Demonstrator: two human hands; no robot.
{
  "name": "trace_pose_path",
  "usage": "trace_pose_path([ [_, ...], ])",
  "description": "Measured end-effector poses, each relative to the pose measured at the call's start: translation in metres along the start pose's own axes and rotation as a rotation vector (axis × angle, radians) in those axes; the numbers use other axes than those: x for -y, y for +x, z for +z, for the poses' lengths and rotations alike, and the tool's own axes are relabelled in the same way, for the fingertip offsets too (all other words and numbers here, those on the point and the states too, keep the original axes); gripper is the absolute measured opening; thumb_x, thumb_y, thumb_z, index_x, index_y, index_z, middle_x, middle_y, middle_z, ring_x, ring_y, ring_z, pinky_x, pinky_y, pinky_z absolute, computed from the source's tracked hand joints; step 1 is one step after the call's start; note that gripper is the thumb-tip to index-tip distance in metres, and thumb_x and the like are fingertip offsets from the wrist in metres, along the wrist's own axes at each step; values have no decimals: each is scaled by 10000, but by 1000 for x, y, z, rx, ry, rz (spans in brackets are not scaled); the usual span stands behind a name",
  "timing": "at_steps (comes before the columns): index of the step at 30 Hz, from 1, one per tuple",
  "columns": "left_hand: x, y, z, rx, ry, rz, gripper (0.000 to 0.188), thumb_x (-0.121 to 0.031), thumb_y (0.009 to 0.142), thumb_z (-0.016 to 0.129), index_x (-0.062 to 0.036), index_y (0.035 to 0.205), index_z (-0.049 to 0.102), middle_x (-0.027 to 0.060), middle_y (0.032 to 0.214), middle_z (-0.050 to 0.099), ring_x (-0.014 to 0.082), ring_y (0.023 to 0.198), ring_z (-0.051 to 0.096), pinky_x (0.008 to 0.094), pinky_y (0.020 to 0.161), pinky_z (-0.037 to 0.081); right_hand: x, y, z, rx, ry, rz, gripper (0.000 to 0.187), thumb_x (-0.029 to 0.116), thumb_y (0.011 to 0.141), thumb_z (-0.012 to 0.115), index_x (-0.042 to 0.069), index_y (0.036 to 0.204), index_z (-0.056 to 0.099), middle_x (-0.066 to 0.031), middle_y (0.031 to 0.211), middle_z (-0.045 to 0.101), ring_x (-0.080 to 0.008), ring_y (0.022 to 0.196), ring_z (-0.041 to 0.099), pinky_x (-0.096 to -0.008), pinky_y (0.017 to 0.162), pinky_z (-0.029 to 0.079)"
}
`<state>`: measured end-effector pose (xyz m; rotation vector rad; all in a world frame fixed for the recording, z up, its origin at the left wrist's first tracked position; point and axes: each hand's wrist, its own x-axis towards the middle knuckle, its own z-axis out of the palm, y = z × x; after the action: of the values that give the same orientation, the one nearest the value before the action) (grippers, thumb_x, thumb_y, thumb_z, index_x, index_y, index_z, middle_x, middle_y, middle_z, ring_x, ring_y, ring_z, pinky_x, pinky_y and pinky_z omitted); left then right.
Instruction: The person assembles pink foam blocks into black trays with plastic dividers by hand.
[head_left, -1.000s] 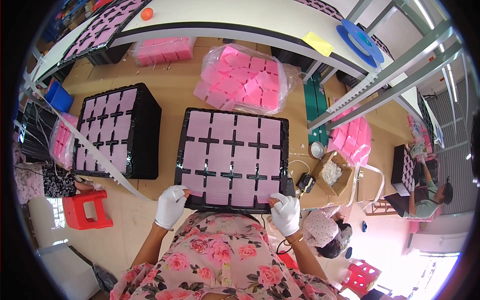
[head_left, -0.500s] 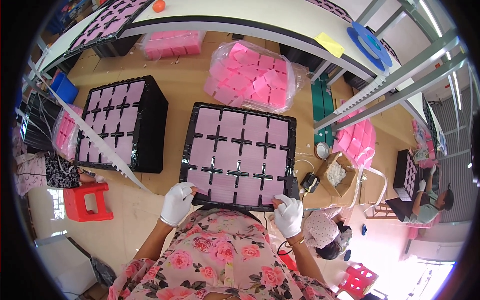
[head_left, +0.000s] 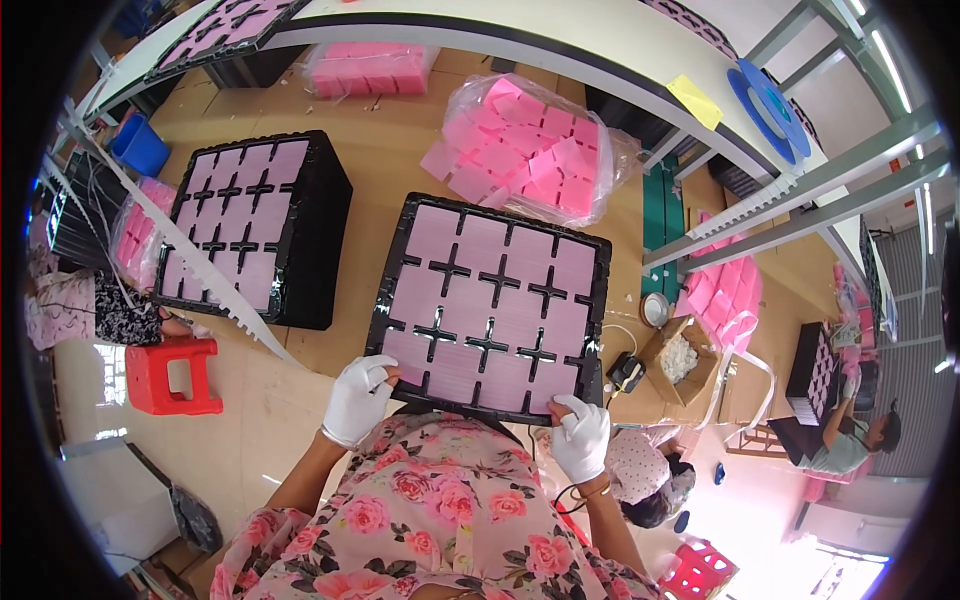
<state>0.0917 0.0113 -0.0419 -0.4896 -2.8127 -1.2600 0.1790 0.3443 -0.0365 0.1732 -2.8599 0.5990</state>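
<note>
In front of me sits a black plastic tray (head_left: 443,318), its square compartments covered with pale pink foam sheets and split by raised black crosses. At its near left corner is my left hand (head_left: 360,403), in a white glove with bare fingertips, fingers curled closed on the tray's edge. My right hand (head_left: 580,436), gloved the same way, is closed on the near right corner. The undersides of both grips are hidden. Left of this tray stands a tall black stack of trays (head_left: 333,240) with the same pink sheets on top.
Beyond the tray lies a clear bag of bright pink foam pieces (head_left: 560,155). To the right are a cardboard box with white bits (head_left: 682,362) and a round metal tin (head_left: 655,309). A metal frame (head_left: 800,215) juts in at right. A red stool (head_left: 172,378) stands at left.
My view has turned a little, so the surroundings sit slightly further right and the tray looks slightly rotated. Both hands remain at the tray's near corners.
</note>
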Motion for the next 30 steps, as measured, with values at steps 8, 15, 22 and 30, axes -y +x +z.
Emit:
trace_pose_path([
  [8,-12,16,-10,-127,-95,-221,81,-45,795,668,-35,873,686,114,926,675,300,825,646,358,744,513,-4,25,-16,-66,56,-42,350,-37,594,582,80,912,671,-27,1043,628,-249,805,550,-380,751,404],
  [15,-1,110,19,-227,31,112,114,-72,848,627,-34,940,682,127,932,667,324,857,634,367,771,501,-22,109,5,-234,46,-21,249,-1,725,619,80,955,668,-43,1065,628,-284,879,570,-392,793,423],
  [22,-4,160,46,-22,-211,10,133,-65,855,618,-32,973,669,142,895,659,288,786,650,332,714,506,-41,166,29,-188,181,-112,169,25,735,619,66,874,705,-70,947,668,-314,802,604,-418,728,479],
  [30,-6,192,94,124,-109,216,222,-51,809,610,-34,1021,674,149,1032,640,355,958,574,411,849,472,-71,191,54,-108,24,-65,188,25,736,604,56,895,700,-69,1002,660,-322,834,595,-430,764,480],
])
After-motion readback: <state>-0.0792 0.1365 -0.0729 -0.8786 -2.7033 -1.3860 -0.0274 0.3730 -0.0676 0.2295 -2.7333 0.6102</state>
